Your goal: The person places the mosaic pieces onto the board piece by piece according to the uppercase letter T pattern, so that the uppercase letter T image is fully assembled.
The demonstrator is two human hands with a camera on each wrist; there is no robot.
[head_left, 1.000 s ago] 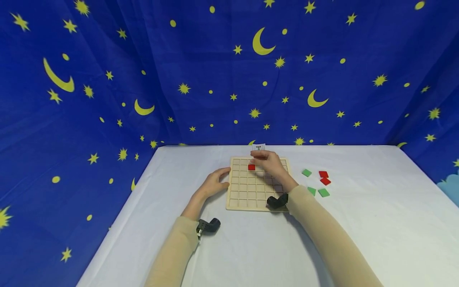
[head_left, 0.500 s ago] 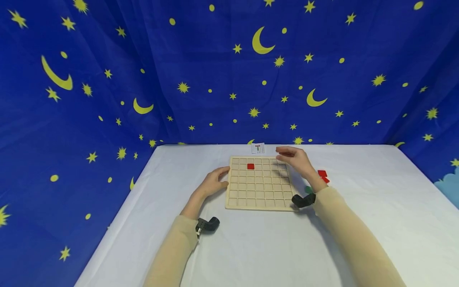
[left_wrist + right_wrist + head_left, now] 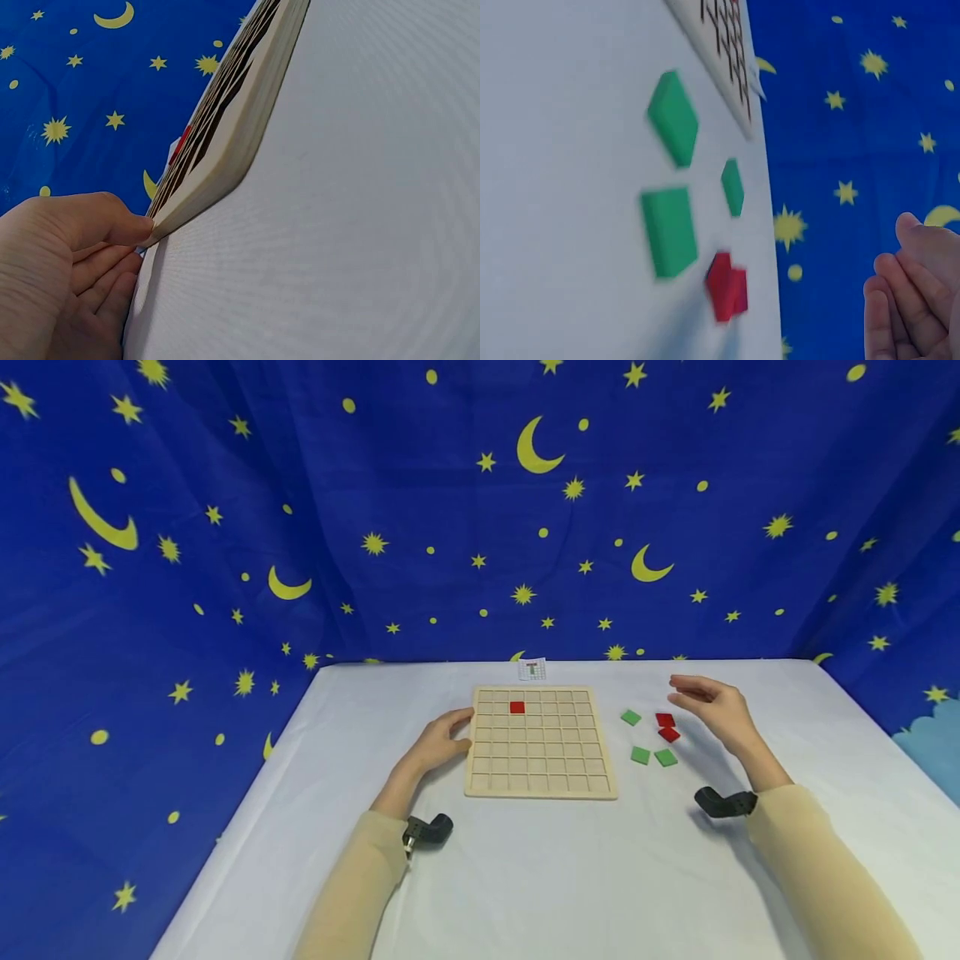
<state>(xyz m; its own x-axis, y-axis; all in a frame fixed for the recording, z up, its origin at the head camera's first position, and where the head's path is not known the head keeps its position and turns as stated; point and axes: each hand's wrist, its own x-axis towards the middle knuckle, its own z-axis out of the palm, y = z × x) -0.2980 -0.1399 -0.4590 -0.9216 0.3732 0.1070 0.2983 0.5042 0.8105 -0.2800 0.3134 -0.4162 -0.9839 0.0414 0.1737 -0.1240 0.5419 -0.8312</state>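
A wooden grid board (image 3: 540, 760) lies on the white table, one red square tile (image 3: 517, 707) in a cell of its upper left part. My left hand (image 3: 433, 745) rests against the board's left edge, thumb and fingertips touching the side. In the left wrist view the thumb (image 3: 112, 221) meets the rim near a corner. My right hand (image 3: 712, 710) is raised right of the loose tiles, fingers loosely bent and holding nothing. Below it lie two red tiles (image 3: 669, 735), touching or overlapping, and three green tiles (image 3: 666, 757), also seen as green tiles (image 3: 669, 232) in the right wrist view.
A small card (image 3: 532, 669) with a coloured T pattern on a grid lies behind the board. Blue cloth (image 3: 420, 510) with yellow moons and stars hangs behind the white table (image 3: 540, 877) and at its sides.
My right hand has moved right, from above the board near the red tile to beyond the loose tiles, uncovering them. My left hand stays at the board's edge. The head view has shifted slightly.
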